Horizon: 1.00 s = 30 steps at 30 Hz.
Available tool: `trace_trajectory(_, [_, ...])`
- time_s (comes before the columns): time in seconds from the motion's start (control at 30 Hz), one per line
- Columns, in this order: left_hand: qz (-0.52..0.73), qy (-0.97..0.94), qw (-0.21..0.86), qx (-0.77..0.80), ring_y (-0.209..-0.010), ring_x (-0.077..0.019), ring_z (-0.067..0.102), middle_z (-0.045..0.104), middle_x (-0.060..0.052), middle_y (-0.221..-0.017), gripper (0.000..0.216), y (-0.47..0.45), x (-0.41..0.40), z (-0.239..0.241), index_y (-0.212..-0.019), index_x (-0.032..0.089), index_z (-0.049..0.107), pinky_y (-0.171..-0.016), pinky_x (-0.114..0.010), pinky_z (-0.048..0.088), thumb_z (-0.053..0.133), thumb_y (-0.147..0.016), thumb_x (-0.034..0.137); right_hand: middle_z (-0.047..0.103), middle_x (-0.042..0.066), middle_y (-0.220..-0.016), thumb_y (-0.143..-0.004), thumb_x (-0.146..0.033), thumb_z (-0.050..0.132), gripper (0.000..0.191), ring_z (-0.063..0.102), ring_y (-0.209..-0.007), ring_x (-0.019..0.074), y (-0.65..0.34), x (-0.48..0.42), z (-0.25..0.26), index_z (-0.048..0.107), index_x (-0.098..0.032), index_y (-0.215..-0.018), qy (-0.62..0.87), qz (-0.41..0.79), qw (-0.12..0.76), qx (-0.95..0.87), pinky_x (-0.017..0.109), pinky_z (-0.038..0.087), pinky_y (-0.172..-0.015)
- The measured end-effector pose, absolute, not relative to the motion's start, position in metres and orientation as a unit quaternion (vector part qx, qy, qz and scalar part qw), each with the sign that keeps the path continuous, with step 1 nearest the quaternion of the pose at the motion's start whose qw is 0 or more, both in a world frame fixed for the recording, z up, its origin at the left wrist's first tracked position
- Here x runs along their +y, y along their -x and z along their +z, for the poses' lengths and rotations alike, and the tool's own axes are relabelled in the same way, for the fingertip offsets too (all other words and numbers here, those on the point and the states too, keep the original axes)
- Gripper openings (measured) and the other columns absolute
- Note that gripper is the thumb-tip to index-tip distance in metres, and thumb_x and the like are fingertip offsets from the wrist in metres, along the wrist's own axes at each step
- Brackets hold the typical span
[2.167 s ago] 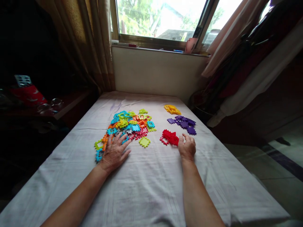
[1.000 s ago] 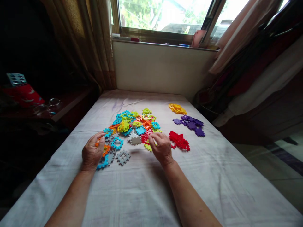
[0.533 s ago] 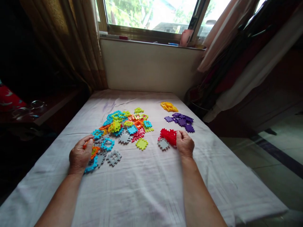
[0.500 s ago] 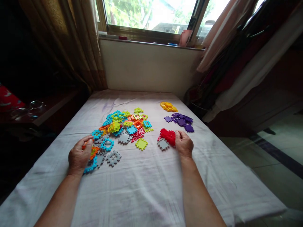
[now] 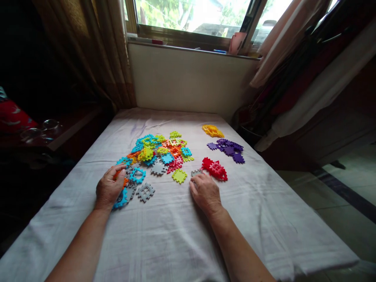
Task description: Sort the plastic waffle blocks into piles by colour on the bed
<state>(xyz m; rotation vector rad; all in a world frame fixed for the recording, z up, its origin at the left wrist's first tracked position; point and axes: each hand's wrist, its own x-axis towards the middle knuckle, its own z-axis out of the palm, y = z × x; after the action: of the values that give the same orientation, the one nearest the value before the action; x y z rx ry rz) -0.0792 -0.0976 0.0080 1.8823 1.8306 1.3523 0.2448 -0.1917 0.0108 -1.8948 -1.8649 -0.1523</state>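
My left hand (image 5: pixel 109 187) rests at the near left edge of a mixed heap of plastic interlocking tiles (image 5: pixel 147 153). Its thumb and fingers are apart, over orange and blue tiles partly hidden beneath. Under the bent fingers of my right hand (image 5: pixel 206 192) is a grey interlocking tile (image 5: pixel 196 172), with only its far edge showing; the thumb is hidden. Just beyond that hand lies a small group of red tiles (image 5: pixel 215 168), one with a window grid. A lime-green tile (image 5: pixel 179 176) and a grey window tile (image 5: pixel 145 192) lie flat between my hands.
Purple tiles (image 5: pixel 229 149) and yellow tiles (image 5: pixel 213 131) form separate groups at the back right. A white cloth (image 5: pixel 164 243) covers the table. Beyond are a low wall and a window sill with a pink cup (image 5: pixel 236 43). Glasses (image 5: pixel 41 131) lie on a dark surface at left.
My right hand has let go of the red tiles, now lying on the cloth, and moved left onto the grey tile. My left hand stays at the heap. The view has shifted slightly.
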Motion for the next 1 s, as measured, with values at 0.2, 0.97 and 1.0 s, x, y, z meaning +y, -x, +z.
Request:
trace_trajectory(0.2, [0.455,-0.653,0.115,0.594,-0.109,-0.0236,0.070,0.077,-0.004,-0.110,0.028,0.069,-0.101,0.011,-0.093,0.026,0.073,-0.104,-0.040,0.052,0.053,-0.085,0.043,0.073,0.006,-0.104,-0.089,-0.017,0.059,0.016,0.062,-0.096,0.0208,-0.192,-0.185,0.012,0.072,-0.023,-0.096,0.562,0.041,0.287,-0.775,0.033,0.050,-0.089])
trace_trajectory(0.97, [0.449,-0.655,0.120,0.596,-0.111,-0.0237,0.069,0.075,-0.006,-0.115,0.029,0.064,-0.105,0.015,-0.094,0.023,0.074,-0.106,-0.041,0.051,0.053,-0.084,0.041,0.069,0.008,-0.101,-0.092,-0.037,0.065,0.016,0.059,-0.098,0.0223,-0.213,-0.140,0.025,0.069,-0.021,-0.089,0.727,0.037,0.177,-0.663,0.030,0.043,-0.082])
trace_trajectory(1.0, [0.448,-0.655,0.120,0.596,-0.111,-0.0237,0.069,0.075,-0.006,-0.115,0.029,0.064,-0.105,0.015,-0.094,0.023,0.074,-0.106,-0.041,0.051,0.053,-0.085,0.041,0.069,0.008,-0.099,-0.091,-0.037,0.066,0.016,0.060,-0.097,0.0218,-0.215,-0.141,0.024,0.068,-0.021,-0.086,0.720,0.041,0.180,-0.669,0.029,0.043,-0.082])
